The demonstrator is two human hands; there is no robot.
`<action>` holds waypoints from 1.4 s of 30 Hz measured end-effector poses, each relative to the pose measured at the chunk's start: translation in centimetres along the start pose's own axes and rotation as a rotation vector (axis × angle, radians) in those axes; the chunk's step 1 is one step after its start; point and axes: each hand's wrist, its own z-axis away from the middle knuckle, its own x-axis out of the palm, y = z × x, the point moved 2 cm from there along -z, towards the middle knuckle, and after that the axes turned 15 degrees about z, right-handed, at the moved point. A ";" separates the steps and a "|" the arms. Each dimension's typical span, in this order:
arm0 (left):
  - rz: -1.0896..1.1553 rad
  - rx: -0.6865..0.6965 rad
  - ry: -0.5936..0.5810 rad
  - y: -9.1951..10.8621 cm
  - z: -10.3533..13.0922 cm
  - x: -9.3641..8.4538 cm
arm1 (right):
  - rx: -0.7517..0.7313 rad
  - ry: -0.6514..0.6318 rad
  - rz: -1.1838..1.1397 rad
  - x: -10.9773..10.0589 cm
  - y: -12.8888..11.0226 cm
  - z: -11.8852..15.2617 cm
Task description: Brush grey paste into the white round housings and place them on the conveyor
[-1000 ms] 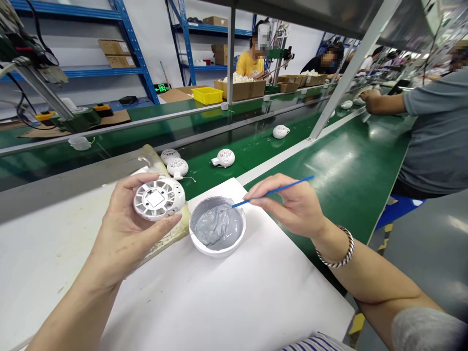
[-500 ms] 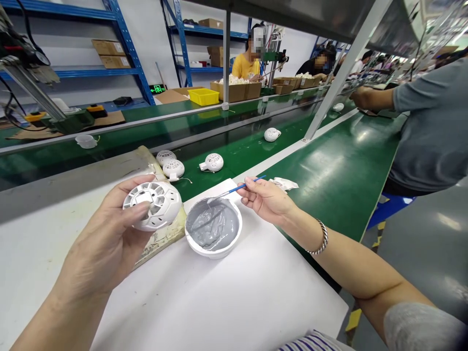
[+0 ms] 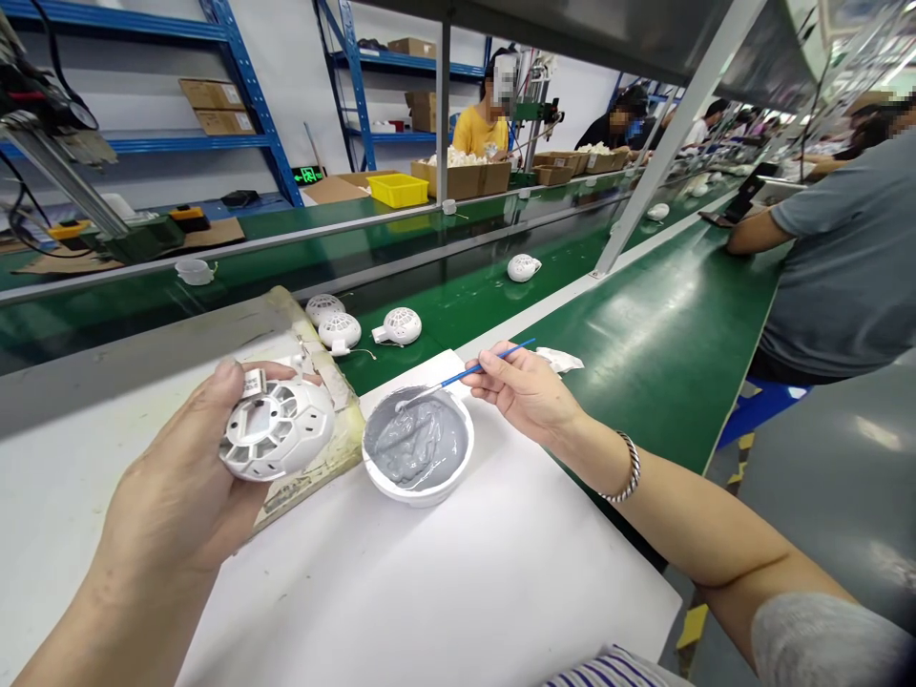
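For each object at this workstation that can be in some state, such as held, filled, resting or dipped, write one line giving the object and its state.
Round white vented plastic shell: held in left hand, tilted.
Thin blue-handled brush: pinched in right hand, tip in paste.
White bowl of grey paste: resting on white sheet, partly filled.
Three white shells on green belt: lying untouched.

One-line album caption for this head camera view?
Left hand holds a white vented shell; right hand dips a blue brush into grey paste.

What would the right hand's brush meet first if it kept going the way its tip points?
Probably the grey paste in the bowl: the brush in the right hand slants down-left, its tip at the paste's surface.
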 end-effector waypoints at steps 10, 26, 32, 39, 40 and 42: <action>-0.007 -0.107 0.023 -0.1 0.5 0.2 | 0.128 0.049 -0.065 0.1 0.0 0.0; -0.119 -0.239 -0.075 -1.0 1.9 0.3 | -0.423 -0.116 0.194 5.8 -4.3 1.3; -0.136 -0.200 -0.121 -1.1 2.3 0.5 | -0.805 -0.179 0.467 5.9 -4.0 3.3; -0.137 -0.206 -0.077 -1.2 2.2 0.3 | -1.360 -0.486 0.990 5.6 -6.0 5.0; -0.140 -0.204 -0.077 -1.1 2.2 0.3 | -1.369 -0.484 1.043 5.6 -6.3 5.1; -0.150 -0.205 -0.076 -1.1 2.1 0.2 | -1.358 -0.437 1.034 5.6 -6.7 5.2</action>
